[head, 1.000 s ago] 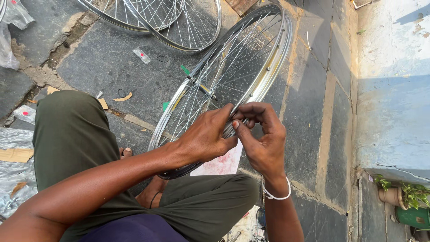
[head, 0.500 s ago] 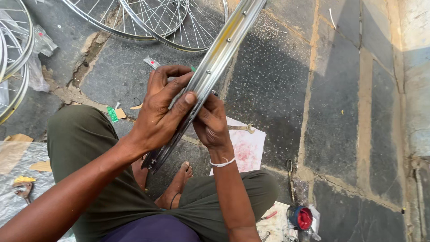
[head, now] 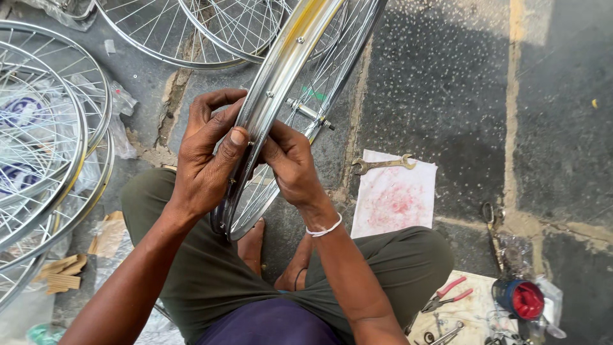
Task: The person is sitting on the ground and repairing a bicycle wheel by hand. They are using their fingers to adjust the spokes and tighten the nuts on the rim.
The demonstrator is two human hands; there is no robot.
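Since the earlier frame you've swung the wheel rim [head: 281,83] more upright and closer in, so it now runs edge-on from above your lap up past the top of the view, and your thumbs have shifted up along it. Your left hand [head: 207,156] is wrapped around the rim's left side, thumb pressed flat on the metal. Your right hand [head: 290,160] grips the rim's right side, fingers closed on it (white bangle on that wrist). The hub axle [head: 311,114] pokes out just right of the rim. Further right of the rim, an open-ended spanner [head: 383,164] lies on a white cloth [head: 396,198] on the floor. Red-handled pliers [head: 450,294] sit well below-right. More spoked wheels [head: 45,140] are stacked left of the rim.
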